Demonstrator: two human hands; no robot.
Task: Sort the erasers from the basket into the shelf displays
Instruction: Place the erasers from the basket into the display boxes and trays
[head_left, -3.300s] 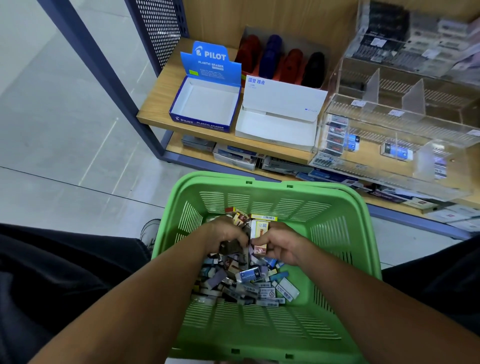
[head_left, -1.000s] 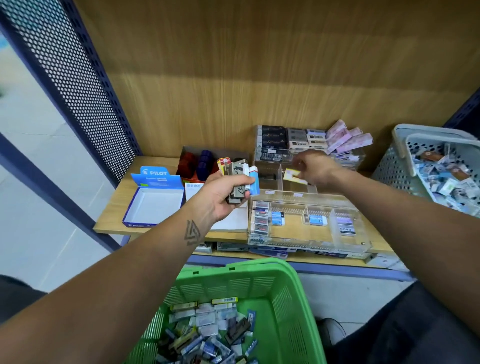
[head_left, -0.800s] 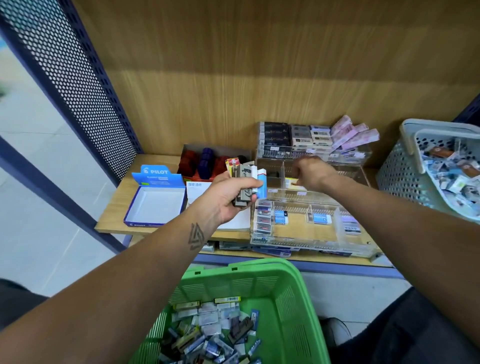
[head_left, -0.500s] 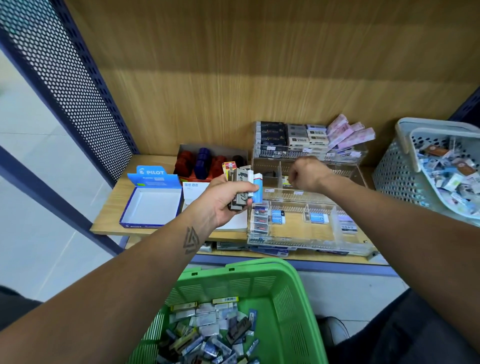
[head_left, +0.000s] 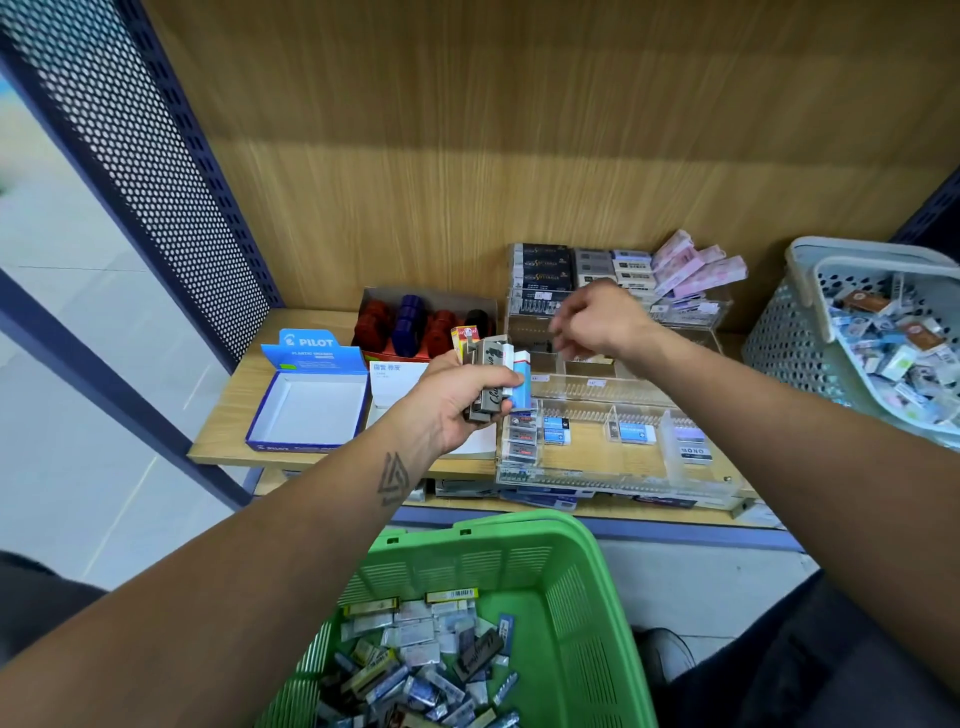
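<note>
Two hands are up in front of the shelf. The left hand (head_left: 457, 400) grips a bunch of erasers (head_left: 491, 371), with its fingers and thumb curled round them. The erasers stand up tall in the hand, long side going up and down, tops pointing at the wooden back wall. One on the right is blue and white, and one at the back is red and yellow. The right hand (head_left: 597, 319) hangs over the clear display case (head_left: 623, 457) with its fingers curled; it is blurry, so I cannot tell if it holds anything. The case has little boxes inside, and a few erasers lie flat in the front row. To the left sits an open blue Pilot box (head_left: 306, 400). Down low, the green basket (head_left: 571, 597) holds many more erasers in a messy pile. A grey basket (head_left: 779, 332) stands at the far right.
</note>
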